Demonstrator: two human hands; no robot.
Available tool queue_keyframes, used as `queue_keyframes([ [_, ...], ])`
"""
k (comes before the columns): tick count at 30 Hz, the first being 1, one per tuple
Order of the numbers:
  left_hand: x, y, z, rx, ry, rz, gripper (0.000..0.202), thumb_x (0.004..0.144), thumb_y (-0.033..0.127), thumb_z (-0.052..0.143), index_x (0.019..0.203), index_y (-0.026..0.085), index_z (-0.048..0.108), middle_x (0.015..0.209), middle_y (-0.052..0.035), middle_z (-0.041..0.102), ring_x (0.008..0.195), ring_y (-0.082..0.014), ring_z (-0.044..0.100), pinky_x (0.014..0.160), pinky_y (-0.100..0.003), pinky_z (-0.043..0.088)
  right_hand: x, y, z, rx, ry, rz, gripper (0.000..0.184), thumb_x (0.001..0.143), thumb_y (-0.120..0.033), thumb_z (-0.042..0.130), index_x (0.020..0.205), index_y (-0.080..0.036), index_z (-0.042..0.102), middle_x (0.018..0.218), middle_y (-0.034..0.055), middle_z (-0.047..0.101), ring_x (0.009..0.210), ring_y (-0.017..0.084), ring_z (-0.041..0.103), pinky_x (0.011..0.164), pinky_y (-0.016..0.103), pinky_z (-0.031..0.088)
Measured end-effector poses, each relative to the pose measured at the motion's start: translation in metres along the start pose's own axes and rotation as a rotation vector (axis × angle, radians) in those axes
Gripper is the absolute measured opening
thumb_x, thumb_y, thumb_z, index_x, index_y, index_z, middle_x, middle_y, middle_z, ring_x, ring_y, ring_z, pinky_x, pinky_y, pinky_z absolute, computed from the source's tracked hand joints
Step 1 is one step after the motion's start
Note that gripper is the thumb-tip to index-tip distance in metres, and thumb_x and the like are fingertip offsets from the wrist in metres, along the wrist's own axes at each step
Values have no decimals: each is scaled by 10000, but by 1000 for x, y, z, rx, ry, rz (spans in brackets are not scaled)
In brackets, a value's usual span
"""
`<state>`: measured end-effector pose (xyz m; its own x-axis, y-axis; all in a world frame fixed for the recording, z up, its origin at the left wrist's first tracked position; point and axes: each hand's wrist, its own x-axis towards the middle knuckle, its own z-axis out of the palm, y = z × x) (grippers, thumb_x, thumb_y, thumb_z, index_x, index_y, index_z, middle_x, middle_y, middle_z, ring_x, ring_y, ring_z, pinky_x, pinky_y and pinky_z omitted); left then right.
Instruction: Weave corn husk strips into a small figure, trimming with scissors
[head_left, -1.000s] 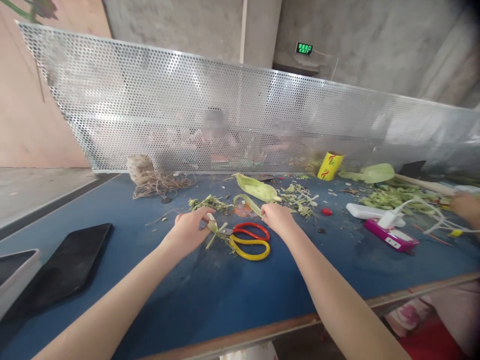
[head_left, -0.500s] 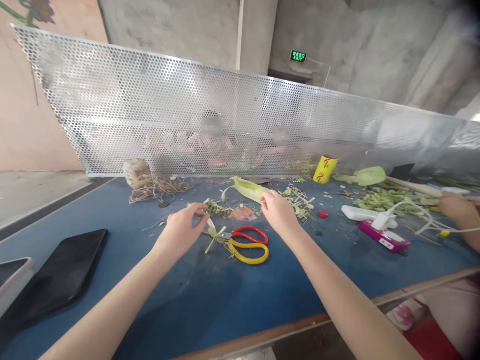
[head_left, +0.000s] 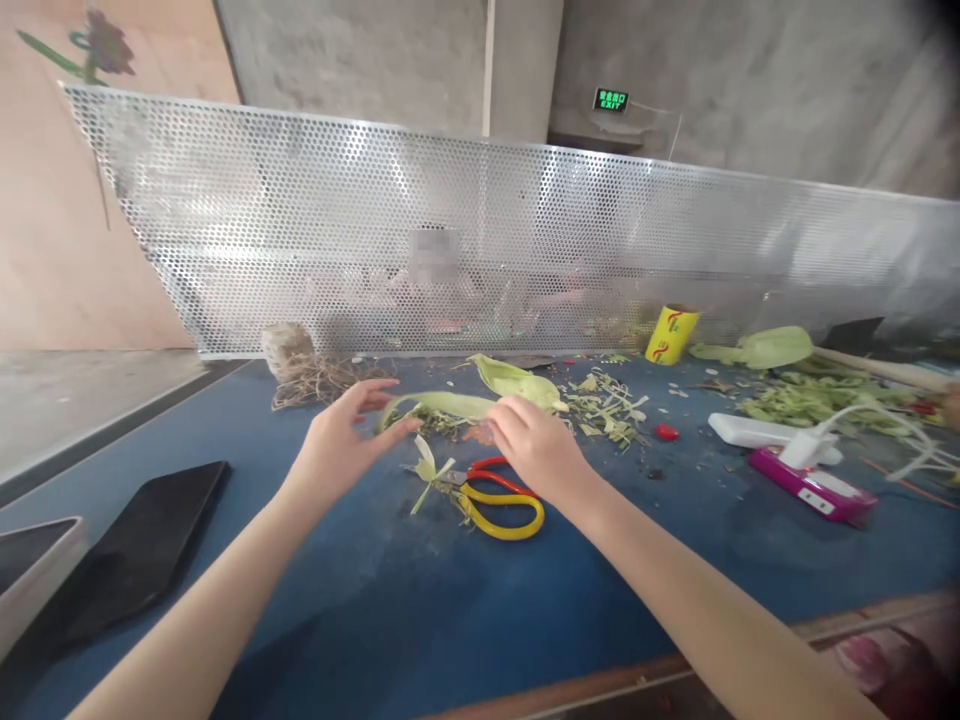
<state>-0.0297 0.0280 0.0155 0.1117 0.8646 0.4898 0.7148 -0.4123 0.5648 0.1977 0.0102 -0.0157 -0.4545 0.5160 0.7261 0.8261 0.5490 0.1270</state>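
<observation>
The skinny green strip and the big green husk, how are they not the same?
The skinny green strip is narrow like a ribbon, while the big green husk is much wider. The skinny green strip curves in an arch with one end in the right hand; the big green husk lies on the blue table. Both are pale green.

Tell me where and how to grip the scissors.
Probably best by the yellow loop of the scissors, coming from the wearer's side: it lies nearest and uncovered, while the right hand partly hides the red loop and the blades point left.
</observation>
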Motion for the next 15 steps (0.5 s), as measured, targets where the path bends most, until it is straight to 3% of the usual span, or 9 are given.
queue_keyframes([
  [3, -4, 6, 0, 19, -66, -32, 413, 736, 493, 527, 1072, 256, 570, 791, -9, 700, 786, -207, 631, 749, -314, 470, -7, 2, 3, 31, 67, -62, 207, 846, -70, 361, 842, -144, 554, 869, 86, 582, 816, 161, 552, 668, 257, 460],
  [7, -3, 5, -4, -25, -246, -13, 419, 767, 455, 504, 1149, 287, 537, 830, 13, 712, 764, -191, 636, 727, -286, 470, -11, 10, 3, 135, 86, 31, 199, 859, -90, 350, 827, -153, 536, 857, 89, 565, 841, 169, 549, 691, 277, 477],
  [11, 1, 4, -4, -181, -446, -41, 303, 780, 439, 487, 821, 212, 685, 819, -21, 716, 810, -194, 636, 794, -284, 460, -12, 16, 4, 271, 175, 106, 171, 835, -82, 383, 784, -170, 520, 866, 79, 529, 813, 159, 537, 712, 302, 481],
  [15, 4, 13, -3, -342, -515, -119, 325, 781, 424, 499, 711, 179, 701, 747, -45, 710, 627, -137, 592, 616, -224, 474, -10, 15, 5, 600, 305, 269, 82, 801, -146, 475, 759, -189, 532, 914, 61, 468, 817, 147, 539, 714, 309, 504],
])
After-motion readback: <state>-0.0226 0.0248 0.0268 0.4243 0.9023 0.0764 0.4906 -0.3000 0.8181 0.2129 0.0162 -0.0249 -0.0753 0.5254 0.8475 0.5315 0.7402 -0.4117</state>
